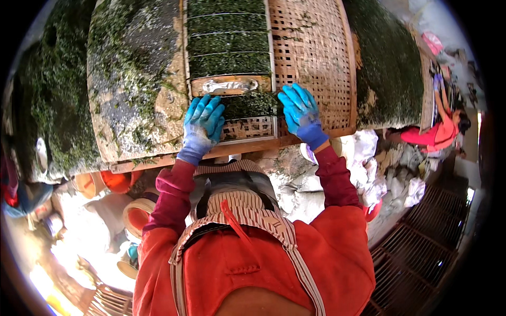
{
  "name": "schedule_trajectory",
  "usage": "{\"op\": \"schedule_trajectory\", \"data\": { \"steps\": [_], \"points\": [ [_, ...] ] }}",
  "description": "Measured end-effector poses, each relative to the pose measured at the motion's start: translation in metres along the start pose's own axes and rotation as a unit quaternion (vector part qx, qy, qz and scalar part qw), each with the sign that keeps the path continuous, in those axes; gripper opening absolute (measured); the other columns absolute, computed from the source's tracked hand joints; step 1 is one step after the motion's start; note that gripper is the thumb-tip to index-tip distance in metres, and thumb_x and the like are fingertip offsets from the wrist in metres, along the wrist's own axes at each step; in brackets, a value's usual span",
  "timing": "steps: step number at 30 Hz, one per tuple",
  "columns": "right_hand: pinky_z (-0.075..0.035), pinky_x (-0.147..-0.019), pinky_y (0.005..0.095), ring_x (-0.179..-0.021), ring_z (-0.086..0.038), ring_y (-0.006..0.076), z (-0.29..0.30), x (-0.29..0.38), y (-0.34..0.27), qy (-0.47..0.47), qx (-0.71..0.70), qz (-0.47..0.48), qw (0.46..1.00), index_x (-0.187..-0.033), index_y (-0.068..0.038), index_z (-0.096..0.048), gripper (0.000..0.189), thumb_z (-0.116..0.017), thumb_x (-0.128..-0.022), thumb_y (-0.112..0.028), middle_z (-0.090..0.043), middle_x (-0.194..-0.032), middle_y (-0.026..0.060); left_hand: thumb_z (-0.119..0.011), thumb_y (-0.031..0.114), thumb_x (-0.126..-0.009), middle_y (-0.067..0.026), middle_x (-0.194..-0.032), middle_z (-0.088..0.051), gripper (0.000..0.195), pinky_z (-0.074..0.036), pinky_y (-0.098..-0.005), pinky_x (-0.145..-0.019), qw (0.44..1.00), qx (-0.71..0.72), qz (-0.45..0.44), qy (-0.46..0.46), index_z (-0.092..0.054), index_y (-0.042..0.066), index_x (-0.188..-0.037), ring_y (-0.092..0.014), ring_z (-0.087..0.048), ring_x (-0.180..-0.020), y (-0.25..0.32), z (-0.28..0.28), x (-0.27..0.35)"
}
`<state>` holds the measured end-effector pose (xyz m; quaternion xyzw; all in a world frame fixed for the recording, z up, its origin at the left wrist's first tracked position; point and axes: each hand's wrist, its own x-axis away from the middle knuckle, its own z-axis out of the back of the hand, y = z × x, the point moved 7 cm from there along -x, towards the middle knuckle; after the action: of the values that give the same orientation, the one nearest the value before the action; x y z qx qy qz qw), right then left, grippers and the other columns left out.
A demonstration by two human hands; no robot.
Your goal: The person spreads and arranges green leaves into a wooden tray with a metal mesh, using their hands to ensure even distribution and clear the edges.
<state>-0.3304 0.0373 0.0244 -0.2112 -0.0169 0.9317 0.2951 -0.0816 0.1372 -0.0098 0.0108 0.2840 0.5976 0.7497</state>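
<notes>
A long narrow frame (272, 51) with thin cross wires lies on a woven bamboo mat (316, 59). Chopped dark green plant matter, possibly seaweed, fills its sections (227, 41). Across the frame sits a wooden block (263, 84) with a metal pull handle (229, 85) on top. My left hand (202, 124), in a blue coated glove, lies with fingers extended over the frame's left rail, just below the block. Gloved the same way, my right hand (301, 114) rests flat beside the right rail, over the mat. Neither hand is on the handle.
Loose green matter covers a board (138, 91) at left and heaps (59, 87) beyond it. Another green layer (383, 67) lies at right. Buckets (136, 215) and white sacks (310, 193) stand below the table edge. A co-worker (442, 132) is at far right; another person's clothing (25, 197) shows at left.
</notes>
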Motion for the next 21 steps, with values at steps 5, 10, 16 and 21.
{"op": "schedule_trajectory", "data": {
  "steps": [5, 10, 16, 21],
  "points": [
    [-0.033, -0.120, 0.0549, -0.144, -0.045, 0.0309, -0.063, 0.017, -0.033, -0.156, 0.047, 0.007, 0.987, -0.152, -0.014, -0.049, 0.054, -0.055, -0.099, -0.010, -0.048, -0.158, 0.0092, -0.066, 0.023, -0.092, -0.0112, -0.146, -0.058, 0.047, -0.031, -0.0501, -0.123, 0.996, 0.045, -0.046, -0.060, -0.062, 0.010, -0.137, -0.035, -0.048, -0.141, 0.072, -0.015, -0.040],
    [-0.039, -0.118, 0.0445, -0.146, -0.045, 0.0233, -0.101, 0.040, 0.005, -0.084, -0.219, -0.203, 0.951, -0.164, -0.017, -0.003, 0.085, -0.051, -0.097, 0.005, -0.036, -0.166, 0.0111, -0.067, 0.028, -0.093, -0.0133, -0.143, -0.060, 0.044, -0.032, -0.0501, -0.122, 0.996, 0.038, -0.035, -0.077, -0.066, 0.010, -0.133, -0.034, -0.052, -0.138, 0.057, -0.033, -0.028],
    [-0.035, -0.122, 0.0445, -0.149, -0.040, 0.0307, -0.024, 0.011, 0.030, -0.080, -0.208, -0.006, 0.975, -0.160, -0.013, -0.032, 0.084, -0.074, -0.087, -0.017, -0.036, -0.163, 0.0163, -0.065, 0.037, -0.096, -0.0111, -0.156, -0.049, 0.054, -0.024, -0.0482, -0.125, 0.978, 0.036, -0.022, -0.203, -0.058, 0.011, -0.143, -0.033, -0.039, -0.148, 0.048, -0.050, -0.024],
    [-0.020, -0.128, 0.0496, -0.157, -0.019, 0.0349, -0.042, 0.010, 0.033, -0.209, -0.037, -0.168, 0.963, -0.158, -0.014, -0.038, 0.081, -0.073, -0.085, -0.015, -0.014, -0.172, 0.0142, -0.063, 0.047, -0.096, -0.0095, -0.160, -0.044, 0.063, -0.022, -0.0475, -0.126, 0.972, 0.038, -0.044, -0.228, -0.053, 0.014, -0.149, -0.032, -0.035, -0.151, 0.081, -0.059, -0.051]
  ]
}}
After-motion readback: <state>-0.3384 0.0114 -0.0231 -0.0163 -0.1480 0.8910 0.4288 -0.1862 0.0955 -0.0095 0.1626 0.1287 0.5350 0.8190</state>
